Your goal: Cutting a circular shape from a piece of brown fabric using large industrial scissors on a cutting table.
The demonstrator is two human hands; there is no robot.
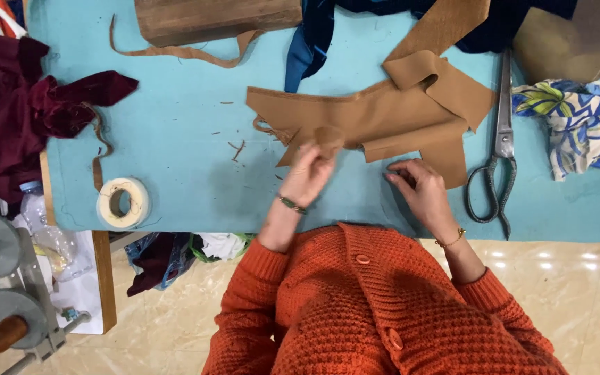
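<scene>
A tan suede-like fabric piece [383, 114] lies spread on the turquoise table cover [189, 139], with folded flaps at its right end. My left hand [307, 177] pinches a small tan flap [329, 137] at the piece's lower edge and lifts it slightly. My right hand [419, 189] rests on the cover just below the fabric's lower right flap, fingers curled together with the tips on the surface and nothing visible in them. Both arms wear orange knitted sleeves, and each wrist has a bracelet.
Large metal scissors [501, 146] lie right of the fabric. A roll of white tape [123, 203] sits at the front left. Maroon velvet [15, 118] is heaped at left, floral cloth [581, 121] at right, blue satin [310, 42] and a wooden block [210, 17] at the back.
</scene>
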